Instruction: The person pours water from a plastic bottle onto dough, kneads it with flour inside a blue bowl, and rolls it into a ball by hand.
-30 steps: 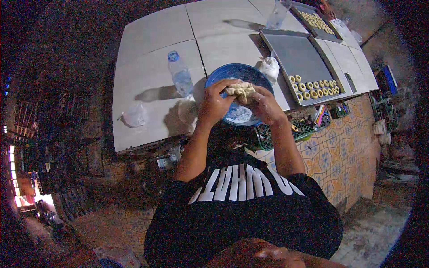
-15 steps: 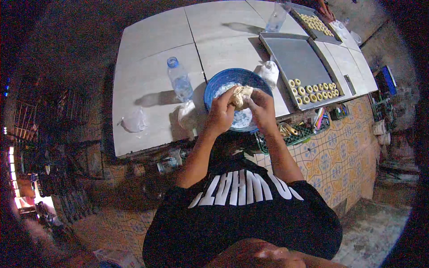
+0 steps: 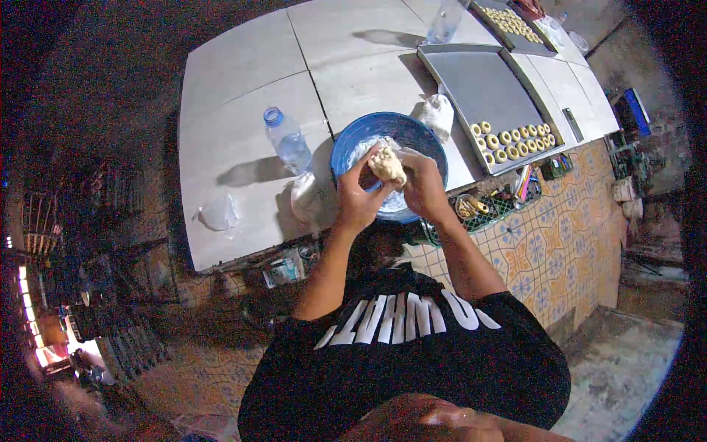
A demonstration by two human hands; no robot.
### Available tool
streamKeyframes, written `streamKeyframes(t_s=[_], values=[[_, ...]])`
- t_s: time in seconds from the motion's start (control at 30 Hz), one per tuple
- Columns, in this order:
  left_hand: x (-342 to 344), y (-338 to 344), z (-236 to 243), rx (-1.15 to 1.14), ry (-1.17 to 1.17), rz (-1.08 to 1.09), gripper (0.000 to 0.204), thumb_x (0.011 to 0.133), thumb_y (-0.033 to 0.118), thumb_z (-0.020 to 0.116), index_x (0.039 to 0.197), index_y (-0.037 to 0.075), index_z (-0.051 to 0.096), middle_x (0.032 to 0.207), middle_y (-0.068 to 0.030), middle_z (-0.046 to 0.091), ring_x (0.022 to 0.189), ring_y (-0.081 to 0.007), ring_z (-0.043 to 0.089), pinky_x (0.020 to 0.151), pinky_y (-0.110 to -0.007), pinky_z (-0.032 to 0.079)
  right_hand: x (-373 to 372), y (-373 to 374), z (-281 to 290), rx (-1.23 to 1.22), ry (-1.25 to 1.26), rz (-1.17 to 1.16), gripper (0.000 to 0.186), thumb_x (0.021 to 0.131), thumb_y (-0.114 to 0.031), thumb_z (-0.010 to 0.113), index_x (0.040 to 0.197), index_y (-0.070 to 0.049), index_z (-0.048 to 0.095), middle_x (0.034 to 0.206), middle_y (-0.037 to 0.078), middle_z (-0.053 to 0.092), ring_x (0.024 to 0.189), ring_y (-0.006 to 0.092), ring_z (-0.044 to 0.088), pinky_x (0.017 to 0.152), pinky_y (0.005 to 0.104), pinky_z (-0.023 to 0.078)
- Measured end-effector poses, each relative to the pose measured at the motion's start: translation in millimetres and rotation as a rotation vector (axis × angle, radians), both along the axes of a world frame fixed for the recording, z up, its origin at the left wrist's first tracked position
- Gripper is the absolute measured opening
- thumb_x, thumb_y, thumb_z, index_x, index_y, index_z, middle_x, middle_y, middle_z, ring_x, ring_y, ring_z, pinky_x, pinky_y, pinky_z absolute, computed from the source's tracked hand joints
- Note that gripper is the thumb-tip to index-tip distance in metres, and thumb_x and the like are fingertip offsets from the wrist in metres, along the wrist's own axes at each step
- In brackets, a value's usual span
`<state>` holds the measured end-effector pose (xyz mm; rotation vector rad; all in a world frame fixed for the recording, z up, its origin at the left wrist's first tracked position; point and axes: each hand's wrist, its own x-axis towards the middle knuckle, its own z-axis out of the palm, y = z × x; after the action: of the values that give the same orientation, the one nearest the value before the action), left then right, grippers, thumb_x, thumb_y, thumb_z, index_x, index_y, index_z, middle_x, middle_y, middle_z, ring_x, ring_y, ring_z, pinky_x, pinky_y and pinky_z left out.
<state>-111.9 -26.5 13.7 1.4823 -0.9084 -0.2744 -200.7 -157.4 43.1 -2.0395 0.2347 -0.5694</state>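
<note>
Above the blue bowl [image 3: 340,140], a lump of pale, rough-surfaced dough [image 3: 387,166] sits between my hands. My left hand [image 3: 357,197] curls round its left side, with thumb and fingers closed on it. On the other side, the bent fingers of my right hand [image 3: 426,188] press against the dough; their tips are partly hidden. White flour-like powder coats the inside of the bowl. A knotted white plastic bag [image 3: 437,116] stands against the bowl's right side, and another white bag [image 3: 302,195] is near my left wrist.
A clear bottle [image 3: 291,147] and crumpled plastic [image 3: 219,214] stand left. The metal tray [image 3: 479,81] holds several dough rings [image 3: 523,140]. Beyond are a second bottle [image 3: 444,22], another tray of rings [image 3: 512,26] and another person's hand [image 3: 529,7]. A green crate [image 3: 479,217] sits below the table edge.
The dough has turned and come slightly lower and left, with more of its surface showing. My right hand's fingers have shifted along its side. The whole view has tilted a little.
</note>
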Motion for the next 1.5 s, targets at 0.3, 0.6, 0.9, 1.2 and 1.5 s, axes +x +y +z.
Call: streamKeyframes(t_s=[0.3, 0.6, 0.9, 1.2, 1.5], values=[[-3.6, -22.8, 14.1, 0.052, 0.106, 0.204, 0.039, 0.085, -0.004, 0.062, 0.124, 0.0, 0.066, 0.114, -0.0176, 0.072, 0.105, -0.0248, 0.07, 0.092, -0.034, 0.053, -28.8, -3.0, -19.0, 0.146, -0.205, 0.0, 0.046, 0.087, 0.008, 0.051, 0.133, 0.003, 0.057, 0.129, 0.018, 0.064, 0.119, 0.0247, 0.061, 0.102, 0.0352, 0.046], [-18.5, -57.7, 22.5, -0.007, -0.223, 0.17, 0.058, 0.069, -0.017, 0.046, 0.119, 0.001, 0.069, 0.124, -0.0202, 0.068, 0.117, -0.0352, 0.065, 0.101, -0.039, 0.051, -15.9, -34.6, 0.1, 0.607, -0.017, -0.071, 0.04, 0.083, -0.001, 0.075, 0.12, 0.003, 0.06, 0.108, 0.009, 0.07, 0.097, 0.0163, 0.067, 0.086, 0.0316, 0.055], [-28.9, -52.3, 3.8, 0.035, 0.21, -0.029, 0.057, 0.09, -0.009, 0.042, 0.147, 0.0, 0.046, 0.142, -0.0148, 0.057, 0.126, -0.0175, 0.056, 0.107, -0.031, 0.042, -9.5, -67.8, -43.7, 0.562, -0.076, -0.098, 0.024, 0.086, 0.002, 0.057, 0.107, 0.006, 0.069, 0.096, 0.01, 0.072, 0.083, 0.016, 0.067, 0.075, 0.0298, 0.055], [-12.8, -32.8, 20.7, 0.099, 0.086, 0.046, 0.066, 0.09, 0.001, 0.069, 0.15, 0.005, 0.043, 0.146, -0.0143, 0.054, 0.129, -0.0191, 0.055, 0.109, -0.033, 0.042, -0.1, -51.3, -22.3, 0.812, -0.015, 0.173, 0.036, 0.092, -0.001, 0.048, 0.125, 0.004, 0.061, 0.113, 0.009, 0.068, 0.098, 0.0167, 0.066, 0.083, 0.0288, 0.054], [-4.6, -51.1, 46.1, 0.039, 0.006, 0.246, 0.036, 0.087, 0.015, 0.076, 0.116, -0.003, 0.065, 0.115, -0.0163, 0.071, 0.109, -0.0259, 0.068, 0.097, -0.035, 0.051, -23.6, -49.8, -7.3, 1.05, -0.042, 0.265, 0.046, 0.097, -0.015, 0.06, 0.139, 0.003, 0.05, 0.135, 0.011, 0.056, 0.122, 0.0199, 0.055, 0.105, 0.0316, 0.042]])
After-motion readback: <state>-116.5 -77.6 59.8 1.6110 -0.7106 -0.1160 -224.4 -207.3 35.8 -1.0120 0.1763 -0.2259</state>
